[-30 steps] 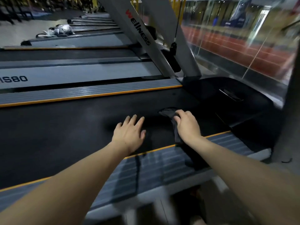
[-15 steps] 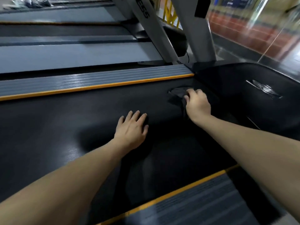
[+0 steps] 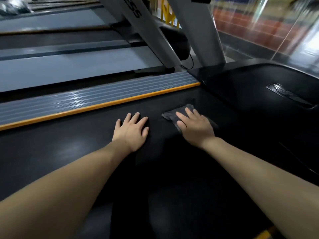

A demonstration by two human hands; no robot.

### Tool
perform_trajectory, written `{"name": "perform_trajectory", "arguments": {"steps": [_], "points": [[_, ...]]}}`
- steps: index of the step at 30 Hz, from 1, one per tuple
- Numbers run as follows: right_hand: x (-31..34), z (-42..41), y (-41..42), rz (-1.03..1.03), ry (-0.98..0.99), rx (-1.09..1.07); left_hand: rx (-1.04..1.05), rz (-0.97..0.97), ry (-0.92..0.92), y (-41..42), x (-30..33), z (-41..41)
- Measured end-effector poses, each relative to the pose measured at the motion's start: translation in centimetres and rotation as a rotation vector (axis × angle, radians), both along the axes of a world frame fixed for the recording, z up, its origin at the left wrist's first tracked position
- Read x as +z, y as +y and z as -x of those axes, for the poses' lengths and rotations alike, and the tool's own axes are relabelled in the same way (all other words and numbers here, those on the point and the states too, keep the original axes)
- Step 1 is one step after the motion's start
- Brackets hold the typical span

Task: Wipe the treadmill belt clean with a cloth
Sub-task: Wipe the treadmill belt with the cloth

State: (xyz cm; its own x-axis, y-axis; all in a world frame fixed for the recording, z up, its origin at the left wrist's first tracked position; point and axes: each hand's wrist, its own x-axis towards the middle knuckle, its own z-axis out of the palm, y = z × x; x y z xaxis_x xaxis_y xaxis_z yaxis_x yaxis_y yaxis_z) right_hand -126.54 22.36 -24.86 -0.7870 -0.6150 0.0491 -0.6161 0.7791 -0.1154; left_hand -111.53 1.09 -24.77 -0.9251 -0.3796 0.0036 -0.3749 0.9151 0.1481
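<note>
The black treadmill belt (image 3: pixel 60 152) fills the lower part of the head view. A dark grey folded cloth (image 3: pixel 174 113) lies on the belt near its front end. My right hand (image 3: pixel 194 126) presses flat on the cloth, fingers spread, covering most of it. My left hand (image 3: pixel 132 131) rests flat on the bare belt just left of the cloth, fingers apart, holding nothing.
A grey ribbed side rail (image 3: pixel 86 99) with an orange edge strip runs along the belt's far side. The black motor cover (image 3: pixel 259 94) sits to the right. Grey uprights (image 3: pixel 195 28) rise behind it. More treadmills lie beyond, and a glass wall (image 3: pixel 267 23) at the right.
My right hand has slid the cloth back from the belt's far edge toward the middle, closer to my left hand. The camera has leaned further forward over the belt.
</note>
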Motion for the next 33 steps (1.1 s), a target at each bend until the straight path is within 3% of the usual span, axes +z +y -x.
{"name": "perform_trajectory", "arguments": {"steps": [4, 8, 12, 14, 17, 22, 26, 28, 33], "points": [[-1.1, 1.2, 1.1, 0.058, 0.100, 0.084, 0.043, -0.014, 0.095, -0.5, -1.2, 0.5], [-0.9, 7.3, -0.5, 0.042, 0.040, 0.067, 0.104, -0.036, 0.180, -1.0, -1.7, 0.3], [0.4, 13.2, -2.1, 0.036, -0.051, -0.281, 0.212, -0.044, 0.195, -0.9, -1.9, 0.6], [0.5, 13.4, -2.9, 0.016, -0.045, -0.315, 0.208, -0.043, 0.187, -0.8, -1.8, 0.8], [0.9, 11.9, -3.6, 0.050, 0.011, -0.240, 0.204, -0.033, 0.177, -0.9, -1.8, 0.9], [-0.1, 7.9, -5.7, 0.229, 0.053, 0.059, 0.206, -0.065, 0.155, -0.7, -1.3, 0.7], [1.1, 10.6, -3.5, 0.097, 0.004, 0.134, 0.199, -0.062, 0.148, -0.8, -1.1, 0.5], [1.0, 12.5, -1.7, 0.075, 0.029, 0.066, 0.202, -0.062, 0.149, -0.7, -1.1, 0.5], [-0.1, 13.7, -1.0, 0.240, 0.186, -0.230, 0.199, -0.051, 0.139, -0.8, -1.1, 0.7]]}}
